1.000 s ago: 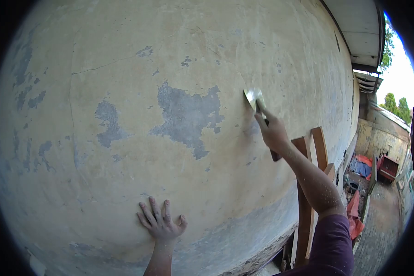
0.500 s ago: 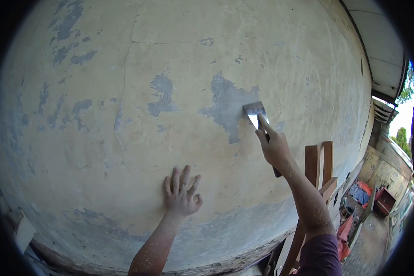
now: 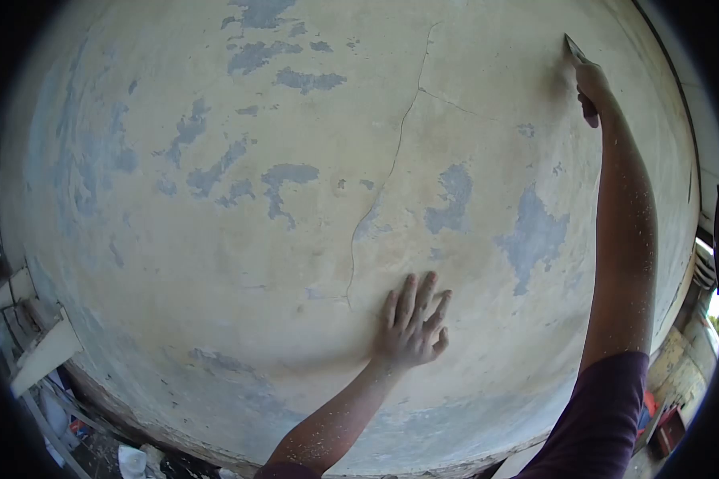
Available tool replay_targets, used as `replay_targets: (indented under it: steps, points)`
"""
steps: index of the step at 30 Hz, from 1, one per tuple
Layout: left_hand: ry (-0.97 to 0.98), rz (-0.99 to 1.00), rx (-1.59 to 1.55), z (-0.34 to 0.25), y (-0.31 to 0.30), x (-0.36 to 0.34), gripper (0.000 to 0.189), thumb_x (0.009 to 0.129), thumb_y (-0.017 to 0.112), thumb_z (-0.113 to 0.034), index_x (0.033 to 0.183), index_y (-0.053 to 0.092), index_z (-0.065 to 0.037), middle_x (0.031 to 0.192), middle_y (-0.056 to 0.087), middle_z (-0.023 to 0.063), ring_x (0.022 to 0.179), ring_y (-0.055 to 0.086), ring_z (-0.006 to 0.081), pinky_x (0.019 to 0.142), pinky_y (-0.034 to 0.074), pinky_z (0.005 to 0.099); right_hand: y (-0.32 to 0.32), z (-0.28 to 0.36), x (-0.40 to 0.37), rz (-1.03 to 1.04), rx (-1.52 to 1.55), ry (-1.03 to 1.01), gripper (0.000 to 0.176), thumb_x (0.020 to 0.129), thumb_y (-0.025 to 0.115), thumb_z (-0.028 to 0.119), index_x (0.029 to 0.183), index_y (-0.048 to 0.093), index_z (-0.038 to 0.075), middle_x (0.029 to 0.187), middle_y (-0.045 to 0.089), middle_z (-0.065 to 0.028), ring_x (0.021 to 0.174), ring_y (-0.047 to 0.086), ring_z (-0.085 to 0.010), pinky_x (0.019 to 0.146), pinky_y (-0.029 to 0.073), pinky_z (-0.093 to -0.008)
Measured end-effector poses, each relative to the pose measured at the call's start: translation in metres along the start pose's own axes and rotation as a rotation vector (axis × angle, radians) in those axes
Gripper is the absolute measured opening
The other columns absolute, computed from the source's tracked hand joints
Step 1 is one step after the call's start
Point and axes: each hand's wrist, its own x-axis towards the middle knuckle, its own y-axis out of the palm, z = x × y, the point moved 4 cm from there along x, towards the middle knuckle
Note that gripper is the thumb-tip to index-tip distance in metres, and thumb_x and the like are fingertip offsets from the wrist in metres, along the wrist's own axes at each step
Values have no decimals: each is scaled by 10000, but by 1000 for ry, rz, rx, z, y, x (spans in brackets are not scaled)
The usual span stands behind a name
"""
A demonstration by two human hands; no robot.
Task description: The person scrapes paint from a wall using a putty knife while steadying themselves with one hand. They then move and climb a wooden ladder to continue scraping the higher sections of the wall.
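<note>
A cream-painted wall (image 3: 240,239) fills the view, with grey patches where paint has flaked and a long crack (image 3: 387,180) running down its middle. My left hand (image 3: 411,323) lies flat on the wall, fingers spread, just right of the crack's lower end. My right hand (image 3: 593,86) reaches high up at the top right, arm stretched out, gripping a metal scraper (image 3: 575,49) whose blade rests against the wall. A purple sleeve (image 3: 603,419) covers my right upper arm. Both arms are dusted with pale specks.
White boards and debris (image 3: 44,351) lie at the wall's foot on the lower left. At the far right edge a roof overhang (image 3: 705,267) and a strip of yard show. Red objects (image 3: 667,423) sit on the ground at lower right.
My right hand has lifted the scraper from the large grey patch up to the top right of the wall. The view has swung left, and my left hand stays pressed on the wall.
</note>
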Motion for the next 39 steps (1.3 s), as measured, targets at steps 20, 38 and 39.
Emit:
replay_targets:
  steps: [20, 38, 39]
  points:
    - [217, 4, -24, -12, -7, -6, 563, 836, 422, -449, 1342, 447, -203, 1493, 293, 139, 1376, 224, 412, 1053, 207, 575, 1, -213, -770, 437, -93, 1023, 508, 918, 545, 317, 1390, 405, 190, 1103, 610, -242, 1020, 611, -354, 860, 464, -389]
    - [214, -75, 235, -20, 6, -19, 544, 922, 242, -552, 1301, 468, -233, 1457, 369, 121, 1355, 284, 405, 1033, 243, 549, -5, -312, -562, -117, 181, 899, 491, 919, 544, 284, 1382, 425, 171, 795, 630, -202, 709, 627, -245, 701, 488, -359]
    - [209, -75, 252, -20, 5, -20, 544, 922, 242, -552, 1301, 468, -233, 1457, 369, 121, 1355, 284, 405, 1033, 243, 549, -15, -321, -543, -104, 216, 986, 489, 917, 545, 280, 1379, 427, 166, 856, 635, -223, 765, 640, -281, 729, 490, -369]
